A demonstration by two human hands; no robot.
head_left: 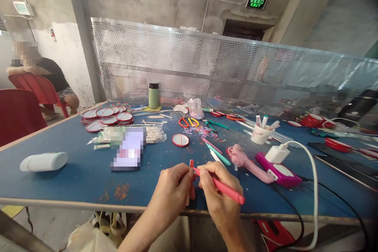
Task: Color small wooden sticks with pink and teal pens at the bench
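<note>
My left hand (173, 187) pinches a small flat wooden stick (191, 163) upright over the table's front edge; its upper end is coloured red-orange. In my right hand (220, 197) is a coral-red marker pen (228, 191), gripped like a writing pen, with its tip at or close to the stick. Whether the tip touches is too small to tell. Just beyond my hands lies a small round red-rimmed disc (180, 140) with a pale face. Pink, teal and white pens (218, 153) lie to its right.
At the left are a phone (130, 149), a bag of wooden sticks (153, 132), piled red-rimmed discs (108, 116) and a white bottle (44, 162). A pen cup (260, 134), pink handheld device (249, 164), purple power strip (279, 171) and cables occupy the right. Scissors (189, 122) lie behind.
</note>
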